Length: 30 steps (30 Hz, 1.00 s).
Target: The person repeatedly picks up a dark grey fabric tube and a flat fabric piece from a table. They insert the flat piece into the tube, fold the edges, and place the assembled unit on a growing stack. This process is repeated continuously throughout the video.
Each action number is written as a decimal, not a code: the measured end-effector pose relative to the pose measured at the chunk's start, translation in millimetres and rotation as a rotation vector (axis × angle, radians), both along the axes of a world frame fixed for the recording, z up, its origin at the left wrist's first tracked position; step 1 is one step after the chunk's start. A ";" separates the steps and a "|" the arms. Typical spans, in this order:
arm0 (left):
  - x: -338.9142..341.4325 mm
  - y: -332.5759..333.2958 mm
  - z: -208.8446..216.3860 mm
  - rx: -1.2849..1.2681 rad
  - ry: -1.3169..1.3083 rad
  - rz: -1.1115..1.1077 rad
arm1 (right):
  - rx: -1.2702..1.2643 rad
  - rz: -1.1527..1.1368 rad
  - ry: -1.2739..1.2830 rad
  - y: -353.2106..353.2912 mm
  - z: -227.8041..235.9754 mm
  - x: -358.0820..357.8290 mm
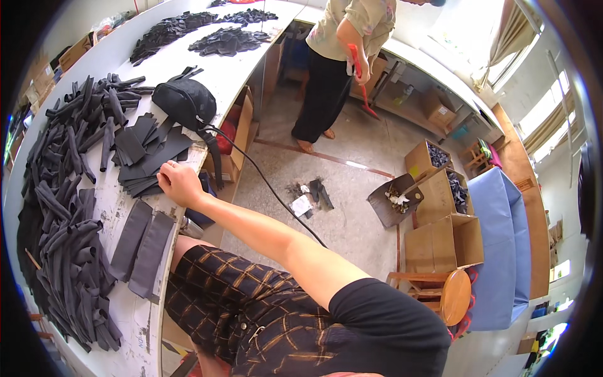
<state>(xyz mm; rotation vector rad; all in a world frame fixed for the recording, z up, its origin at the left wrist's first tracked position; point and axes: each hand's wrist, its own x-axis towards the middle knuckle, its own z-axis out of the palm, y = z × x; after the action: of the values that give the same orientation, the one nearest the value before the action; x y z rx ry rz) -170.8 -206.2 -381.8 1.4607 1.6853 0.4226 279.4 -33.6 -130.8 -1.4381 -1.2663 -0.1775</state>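
My right hand rests at the edge of the white table, its fingers slightly bent and apart on a loose stack of flat dark fabric pieces. I see nothing held in it. Just nearer, two long dark fabric strips lie side by side. A large heap of rolled and folded dark fabric strips covers the table's left side. Beyond the stack sits a black pouch bag with straps. My left hand does not show.
A person stands across the aisle holding a red-handled tool. Scraps lie on the floor near a dustpan. Cardboard boxes, a wooden stool and a blue covered block stand right. A black cable crosses the aisle.
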 end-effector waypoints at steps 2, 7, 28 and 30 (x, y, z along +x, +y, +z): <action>-0.6 -8.0 -2.5 0.001 0.006 -0.003 | 0.003 0.008 0.012 -0.2 -0.7 -0.8; -2.3 -23.0 -7.7 -0.003 0.031 -0.016 | -0.027 -0.010 0.008 -2.4 -4.3 4.2; -5.4 -23.5 7.6 0.029 0.107 -0.048 | -0.016 -0.041 -0.017 4.2 -7.3 3.0; -0.4 -18.9 7.0 0.033 0.110 -0.053 | -0.015 -0.040 -0.007 1.6 -7.5 3.7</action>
<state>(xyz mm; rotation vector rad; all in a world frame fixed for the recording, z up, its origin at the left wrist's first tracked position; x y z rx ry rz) -171.2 -225.0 -374.8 1.5748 1.7289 0.3483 283.1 -32.0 -138.2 -1.4778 -1.2471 -0.2008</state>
